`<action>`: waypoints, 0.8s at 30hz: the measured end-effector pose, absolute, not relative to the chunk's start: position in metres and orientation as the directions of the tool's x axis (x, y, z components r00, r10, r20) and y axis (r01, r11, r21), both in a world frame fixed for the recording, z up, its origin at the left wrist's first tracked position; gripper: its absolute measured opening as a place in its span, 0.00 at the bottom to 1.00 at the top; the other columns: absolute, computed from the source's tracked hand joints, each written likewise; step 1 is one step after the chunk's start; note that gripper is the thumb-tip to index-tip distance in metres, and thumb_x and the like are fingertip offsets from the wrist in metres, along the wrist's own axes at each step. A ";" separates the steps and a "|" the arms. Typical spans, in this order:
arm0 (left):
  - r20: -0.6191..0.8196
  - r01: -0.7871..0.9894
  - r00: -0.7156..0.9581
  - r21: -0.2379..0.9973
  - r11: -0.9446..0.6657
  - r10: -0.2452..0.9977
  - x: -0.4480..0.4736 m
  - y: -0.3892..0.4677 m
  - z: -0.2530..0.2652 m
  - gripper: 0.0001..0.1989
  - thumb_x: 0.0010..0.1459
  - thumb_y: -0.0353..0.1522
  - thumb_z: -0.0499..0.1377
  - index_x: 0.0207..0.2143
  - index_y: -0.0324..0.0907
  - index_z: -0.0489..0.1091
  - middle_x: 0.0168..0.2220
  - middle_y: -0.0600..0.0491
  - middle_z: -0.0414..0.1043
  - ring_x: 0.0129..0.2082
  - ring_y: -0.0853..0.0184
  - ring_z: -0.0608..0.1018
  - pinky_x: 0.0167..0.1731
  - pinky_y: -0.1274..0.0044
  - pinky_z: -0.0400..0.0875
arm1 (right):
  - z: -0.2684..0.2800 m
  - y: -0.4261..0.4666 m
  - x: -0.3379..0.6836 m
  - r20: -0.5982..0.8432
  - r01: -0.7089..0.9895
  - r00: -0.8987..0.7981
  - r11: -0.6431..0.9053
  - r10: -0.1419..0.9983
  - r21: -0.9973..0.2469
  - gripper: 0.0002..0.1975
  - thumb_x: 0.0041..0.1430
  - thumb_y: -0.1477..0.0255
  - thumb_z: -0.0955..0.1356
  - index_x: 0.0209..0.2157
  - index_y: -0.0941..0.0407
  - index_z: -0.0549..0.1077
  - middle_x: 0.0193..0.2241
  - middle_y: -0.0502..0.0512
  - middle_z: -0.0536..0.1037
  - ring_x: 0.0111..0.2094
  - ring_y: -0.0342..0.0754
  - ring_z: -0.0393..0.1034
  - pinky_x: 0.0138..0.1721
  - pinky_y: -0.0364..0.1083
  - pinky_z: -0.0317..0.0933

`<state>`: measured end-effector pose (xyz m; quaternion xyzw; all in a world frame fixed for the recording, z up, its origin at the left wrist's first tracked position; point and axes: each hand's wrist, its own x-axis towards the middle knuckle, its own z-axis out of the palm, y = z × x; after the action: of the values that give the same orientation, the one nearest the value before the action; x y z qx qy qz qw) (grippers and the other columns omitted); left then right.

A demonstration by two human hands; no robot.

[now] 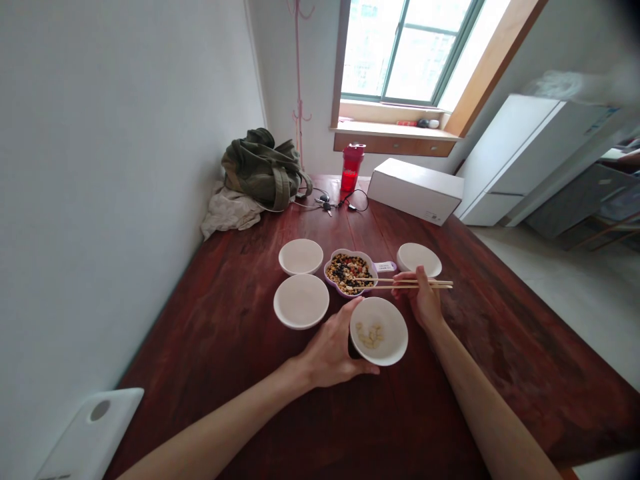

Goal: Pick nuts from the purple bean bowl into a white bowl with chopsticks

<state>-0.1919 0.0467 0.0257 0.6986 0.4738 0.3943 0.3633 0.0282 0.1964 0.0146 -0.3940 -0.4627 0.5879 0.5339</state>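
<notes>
My left hand [333,350] is wrapped round the side of a white bowl [395,333], which tilts a little and has several pale seeds [370,335] at its bottom. Between the fingers of my right hand [424,300] is a pair of wooden chopsticks [437,284]. Their tips reach into a purple-rimmed, flower-shaped dish [331,283] filled with mixed beans and nuts [347,268]. Whether the tips pinch a piece is too small to tell. A label sits on the dish's handle [385,267]. Just behind my right hand stands another white bowl [419,259].
Two more white bowls, a rear one [301,256] and a nearer one [301,301], stand left of the dish. Farther back on the dark red table [225,373] are a green bag [263,170], keys [325,203], a red bottle [352,167] and a white box [415,190].
</notes>
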 end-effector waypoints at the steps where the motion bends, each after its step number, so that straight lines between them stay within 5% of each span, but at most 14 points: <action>1: 0.203 0.371 0.233 0.885 -0.280 0.951 -0.192 0.047 0.025 0.65 0.38 0.41 0.79 0.72 0.47 0.45 0.68 0.42 0.60 0.66 0.47 0.66 0.67 0.58 0.60 | 0.014 0.196 0.028 0.031 -0.259 -0.116 0.000 0.993 -0.966 0.28 0.59 0.45 0.69 0.27 0.57 0.81 0.22 0.59 0.80 0.26 0.54 0.79 0.22 0.47 0.72; 24: 0.197 0.413 0.212 0.870 -0.270 0.957 -0.191 0.047 0.023 0.66 0.35 0.48 0.79 0.71 0.45 0.48 0.67 0.41 0.61 0.65 0.46 0.68 0.66 0.57 0.62 | 0.007 0.195 0.017 0.017 -0.236 -0.226 -0.038 0.974 -0.971 0.28 0.64 0.47 0.66 0.31 0.57 0.81 0.24 0.57 0.81 0.22 0.48 0.75 0.22 0.45 0.70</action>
<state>-0.1906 0.0474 0.0225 0.6953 0.4927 0.3892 0.3497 0.0172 0.1949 0.0066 -0.3783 -0.4873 0.6130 0.4936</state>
